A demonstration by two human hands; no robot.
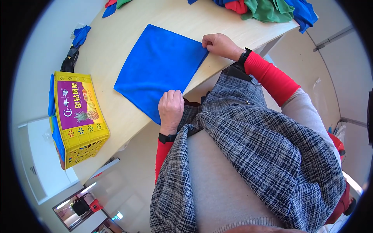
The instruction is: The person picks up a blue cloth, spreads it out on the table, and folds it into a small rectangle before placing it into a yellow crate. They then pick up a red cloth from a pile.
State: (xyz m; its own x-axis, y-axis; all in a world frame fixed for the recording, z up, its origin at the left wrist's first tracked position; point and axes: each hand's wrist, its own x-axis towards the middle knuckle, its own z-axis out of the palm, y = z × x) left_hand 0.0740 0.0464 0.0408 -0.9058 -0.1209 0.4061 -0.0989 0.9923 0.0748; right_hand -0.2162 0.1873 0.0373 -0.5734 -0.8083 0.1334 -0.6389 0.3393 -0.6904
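Left hand (171, 106), right hand (218, 44) pinch corners of flat square blue cloth (159, 66).

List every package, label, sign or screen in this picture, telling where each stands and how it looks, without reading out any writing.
Yellow crate: a perforated plastic box on the table's left end, left of the blue cloth.
Label: a rectangular purple panel on the crate's upper face, with a pineapple picture and yellow and white print.
No signs or screens show.

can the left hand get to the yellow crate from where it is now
Probably yes. The left hand rests on the near corner of the blue cloth, and only bare table lies between it and the yellow crate to its left. Nothing blocks that path.
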